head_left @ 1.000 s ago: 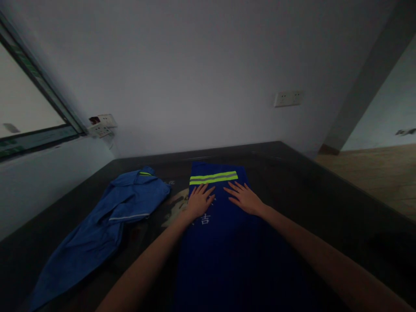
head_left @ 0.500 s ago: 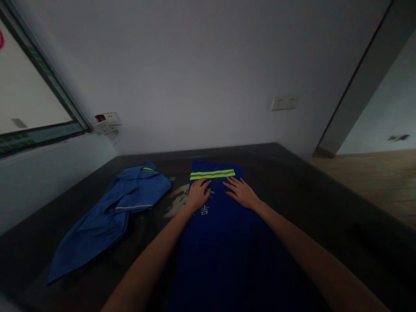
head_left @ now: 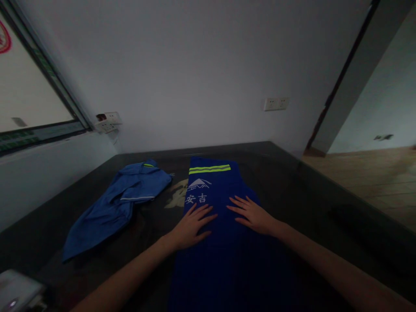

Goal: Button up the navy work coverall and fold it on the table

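A dark blue garment lies lengthwise on the black table, with a yellow-green reflective stripe near its far end and white printed lettering below that. My left hand rests flat on its left side, just under the lettering, fingers spread. On the right part of the cloth lies my right hand, also spread, at about the same height. Neither hand grips the fabric. The garment's near part fades into shadow.
A second, lighter blue garment lies crumpled on the left of the table. A pale object sits at the lower left corner. Wall sockets are behind the table, and a window is at the left.
Both hands have slid toward me along the garment, away from the stripe. The white lettering, partly covered before, now shows. The view has shifted slightly, bringing the pale object in at lower left.
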Action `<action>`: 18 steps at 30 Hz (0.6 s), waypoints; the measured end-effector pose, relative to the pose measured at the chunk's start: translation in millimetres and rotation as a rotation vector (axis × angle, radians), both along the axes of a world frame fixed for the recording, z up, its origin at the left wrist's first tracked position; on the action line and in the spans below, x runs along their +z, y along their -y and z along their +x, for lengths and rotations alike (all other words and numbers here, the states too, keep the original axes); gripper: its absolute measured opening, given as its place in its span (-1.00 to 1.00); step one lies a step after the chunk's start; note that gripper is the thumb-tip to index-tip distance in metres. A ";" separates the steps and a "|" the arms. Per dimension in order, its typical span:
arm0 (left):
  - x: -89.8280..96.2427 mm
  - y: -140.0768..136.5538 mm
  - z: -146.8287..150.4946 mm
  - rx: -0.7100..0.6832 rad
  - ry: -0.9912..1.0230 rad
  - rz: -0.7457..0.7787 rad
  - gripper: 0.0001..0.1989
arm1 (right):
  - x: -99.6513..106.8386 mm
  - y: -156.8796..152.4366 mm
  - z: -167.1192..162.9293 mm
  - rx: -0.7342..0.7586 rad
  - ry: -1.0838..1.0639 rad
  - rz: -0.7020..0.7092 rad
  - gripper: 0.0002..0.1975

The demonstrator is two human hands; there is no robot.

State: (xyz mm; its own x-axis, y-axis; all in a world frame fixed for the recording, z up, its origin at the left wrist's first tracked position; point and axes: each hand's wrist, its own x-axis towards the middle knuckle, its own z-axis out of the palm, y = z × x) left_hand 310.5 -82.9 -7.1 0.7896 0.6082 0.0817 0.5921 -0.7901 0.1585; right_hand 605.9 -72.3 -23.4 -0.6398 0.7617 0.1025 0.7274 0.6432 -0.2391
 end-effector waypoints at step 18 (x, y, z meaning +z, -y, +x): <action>5.7 35.7 -5.8 -0.007 0.084 -0.045 -0.54 | 5.9 31.7 3.8 0.001 -0.047 -0.030 -0.52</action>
State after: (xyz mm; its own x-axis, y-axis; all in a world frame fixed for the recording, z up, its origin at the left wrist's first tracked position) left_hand 304.7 -118.7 -1.4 0.7857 0.6068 0.1205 0.5694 -0.7854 0.2425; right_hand 609.7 -104.0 -17.5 -0.6358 0.7640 0.1094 0.7142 0.6362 -0.2918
